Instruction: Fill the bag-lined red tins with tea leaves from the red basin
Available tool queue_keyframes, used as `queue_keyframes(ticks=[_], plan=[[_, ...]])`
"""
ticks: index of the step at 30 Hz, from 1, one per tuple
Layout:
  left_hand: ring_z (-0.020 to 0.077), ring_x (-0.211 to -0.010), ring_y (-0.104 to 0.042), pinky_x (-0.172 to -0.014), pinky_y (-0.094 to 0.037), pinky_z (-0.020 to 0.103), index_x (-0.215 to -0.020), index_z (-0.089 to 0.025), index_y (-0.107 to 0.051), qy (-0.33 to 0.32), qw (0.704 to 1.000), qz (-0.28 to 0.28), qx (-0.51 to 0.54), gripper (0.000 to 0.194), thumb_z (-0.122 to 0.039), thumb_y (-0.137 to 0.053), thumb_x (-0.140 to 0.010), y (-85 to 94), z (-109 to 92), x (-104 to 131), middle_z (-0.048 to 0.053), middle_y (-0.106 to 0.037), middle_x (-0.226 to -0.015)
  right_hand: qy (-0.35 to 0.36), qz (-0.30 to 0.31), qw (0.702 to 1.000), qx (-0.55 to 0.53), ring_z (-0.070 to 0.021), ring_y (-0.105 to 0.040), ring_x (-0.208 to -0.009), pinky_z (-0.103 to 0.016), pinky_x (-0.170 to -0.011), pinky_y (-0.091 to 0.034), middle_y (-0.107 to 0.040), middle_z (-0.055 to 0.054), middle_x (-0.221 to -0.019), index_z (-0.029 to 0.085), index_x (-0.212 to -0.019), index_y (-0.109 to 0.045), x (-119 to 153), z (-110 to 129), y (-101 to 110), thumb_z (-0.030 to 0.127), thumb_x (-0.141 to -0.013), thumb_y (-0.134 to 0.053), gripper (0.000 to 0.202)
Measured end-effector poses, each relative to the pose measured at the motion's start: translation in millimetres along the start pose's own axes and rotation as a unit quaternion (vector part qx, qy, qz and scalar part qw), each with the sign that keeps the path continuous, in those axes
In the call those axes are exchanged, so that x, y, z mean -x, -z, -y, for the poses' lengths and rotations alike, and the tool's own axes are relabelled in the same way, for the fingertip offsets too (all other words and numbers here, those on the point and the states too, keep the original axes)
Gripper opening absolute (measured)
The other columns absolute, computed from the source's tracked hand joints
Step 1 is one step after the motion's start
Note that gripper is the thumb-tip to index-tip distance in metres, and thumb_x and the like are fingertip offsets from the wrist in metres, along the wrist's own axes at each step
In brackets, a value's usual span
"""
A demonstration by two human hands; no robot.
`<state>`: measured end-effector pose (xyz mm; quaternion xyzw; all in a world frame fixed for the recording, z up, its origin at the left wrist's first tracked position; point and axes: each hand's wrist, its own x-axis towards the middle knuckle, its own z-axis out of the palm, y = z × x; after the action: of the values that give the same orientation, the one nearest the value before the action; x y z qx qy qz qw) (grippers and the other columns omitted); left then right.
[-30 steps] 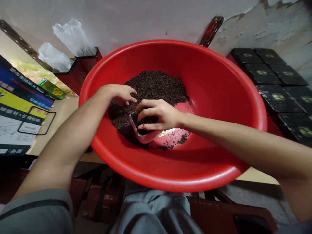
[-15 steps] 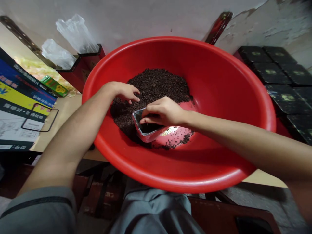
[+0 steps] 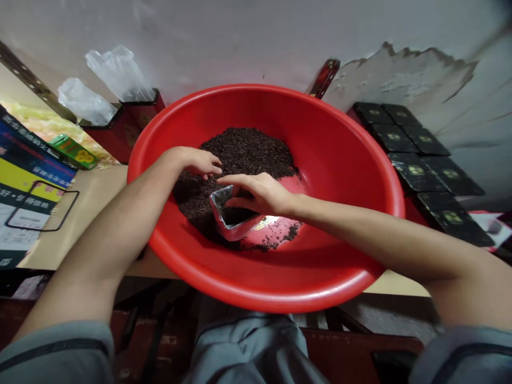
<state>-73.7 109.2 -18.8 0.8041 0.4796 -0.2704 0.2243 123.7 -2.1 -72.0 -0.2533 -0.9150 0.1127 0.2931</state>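
A wide red plastic basin holds a heap of dark, dry loose leaves that look like tea. A small red box with a clear plastic liner stands in the basin at the heap's near edge, some dark leaves inside. Over the box's opening is my right hand, thumb and fingers apart, with nothing visible in them. Its lower fingers are partly hidden. My left hand hovers at or just touches the left side of the heap, fingers loosely stretched and apart.
Black-lidded tins stand in rows to the basin's right. At the left are two dark red boxes with plastic bags sticking out, a small green box and a printed carton. The basin rests on a pale tabletop against the wall.
My right hand has lifted from inside the box and its fingers have spread. The left hand stays beside the heap. The view has shifted, showing more of the wall and the right-side tins.
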Motion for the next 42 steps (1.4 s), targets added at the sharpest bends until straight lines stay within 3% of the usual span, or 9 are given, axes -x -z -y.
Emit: queue_keyframes(ticks=[4,9,13,16,18,22,26,37,42], plan=[[0.0221,-0.12,-0.068,-0.098,-0.048,0.025,-0.167,-0.025,-0.03,-0.003,0.999,0.006,0.045,0.073,-0.049,-0.042,-0.1,-2.3,-3.9,5.2,0.009,-0.058,-0.155,-0.012,0.053,0.998,0.02,-0.0121,-0.054,-0.059,-0.026,-0.059,-0.034,-0.063,-0.001,-0.066,0.016,-0.109,-0.074,-6.5,5.0,3.5,0.068,-0.101,-0.048,0.058],[0.0218,-0.118,-0.068,-0.1,-0.048,0.026,-0.166,-0.019,-0.034,-0.02,0.999,-0.007,0.038,0.072,-0.047,-0.044,-0.1,-0.4,-6.4,10.3,0.011,-0.059,-0.154,0.052,0.078,0.996,0.006,-0.0193,-0.059,-0.077,-0.035,-0.077,-0.043,-0.066,-0.006,-0.078,0.017,-0.109,-0.073,-14.8,16.0,7.3,0.071,-0.103,-0.032,0.068],[0.0247,-0.117,-0.069,-0.094,-0.051,0.028,-0.165,-0.023,-0.038,-0.023,0.999,-0.011,0.046,0.072,-0.054,-0.046,-0.1,0.8,-3.8,9.1,0.01,-0.063,-0.15,-0.008,-0.084,0.995,-0.051,-0.0223,-0.06,-0.097,-0.044,-0.092,-0.048,-0.066,-0.009,-0.105,0.021,-0.118,-0.062,-13.3,-16.0,23.0,0.067,-0.104,-0.024,0.061],[0.024,-0.111,-0.072,-0.093,-0.052,0.028,-0.164,-0.026,-0.039,-0.025,0.997,-0.014,0.072,0.072,-0.057,-0.046,-0.1,-0.5,1.3,3.9,0.01,-0.062,-0.152,-0.166,-0.261,0.95,-0.029,-0.0243,-0.059,-0.116,-0.048,-0.106,-0.047,-0.058,-0.011,-0.131,0.025,-0.137,-0.05,2.1,-72.3,34.7,0.074,-0.1,-0.028,0.065],[0.0239,-0.109,-0.072,-0.095,-0.052,0.029,-0.164,-0.024,-0.039,-0.027,0.996,-0.017,0.079,0.073,-0.056,-0.049,-0.099,-1.4,5.3,-0.1,0.012,-0.062,-0.151,-0.293,-0.289,0.912,0.002,-0.0286,-0.052,-0.134,-0.053,-0.115,-0.043,-0.042,-0.015,-0.155,0.026,-0.155,-0.033,24.1,-106.5,33.4,0.082,-0.094,-0.03,0.083],[0.0242,-0.106,-0.073,-0.095,-0.053,0.032,-0.163,-0.023,-0.041,-0.032,0.996,-0.021,0.083,0.072,-0.055,-0.049,-0.099,-1.4,11.2,-4.7,0.013,-0.062,-0.151,-0.55,-0.092,0.829,0.049,-0.0417,-0.018,-0.159,-0.064,-0.126,-0.022,0.003,-0.022,-0.175,0.017,-0.168,-0.007,80.8,-129.4,2.7,0.088,-0.076,-0.054,0.125],[0.0256,-0.109,-0.073,-0.102,-0.051,0.034,-0.164,-0.025,-0.039,-0.052,0.995,-0.052,0.066,0.078,-0.062,-0.05,-0.097,0.1,11.4,-1.9,0.012,-0.065,-0.148,-0.606,-0.012,0.785,0.123,-0.0394,-0.003,-0.163,-0.061,-0.13,-0.01,0.008,-0.021,-0.176,0.013,-0.169,-0.003,104.3,-126.2,-32.2,0.084,-0.079,-0.056,0.126],[0.0345,-0.147,-0.048,-0.118,-0.038,0.038,-0.161,-0.022,-0.045,-0.083,0.99,-0.112,0.016,0.084,-0.069,-0.054,-0.092,4.7,0.0,10.1,0.011,-0.049,-0.163,-0.688,-0.241,0.681,0.068,-0.0354,-0.022,-0.161,-0.057,-0.127,-0.021,-0.017,-0.026,-0.173,0.007,-0.168,-0.013,31.4,-177.4,-67.7,0.069,-0.099,-0.018,0.093],[0.0338,-0.147,-0.047,-0.118,-0.036,0.036,-0.161,-0.032,-0.044,-0.074,0.99,-0.118,0.033,0.084,-0.072,-0.058,-0.089,8.4,-3.4,15.9,0.005,-0.05,-0.163,-0.721,-0.303,0.621,0.049,-0.0458,-0.032,-0.153,-0.07,-0.119,-0.026,-0.026,-0.029,-0.167,0.013,-0.165,-0.026,2.3,-187.6,-72.0,0.071,-0.096,-0.035,0.091]])
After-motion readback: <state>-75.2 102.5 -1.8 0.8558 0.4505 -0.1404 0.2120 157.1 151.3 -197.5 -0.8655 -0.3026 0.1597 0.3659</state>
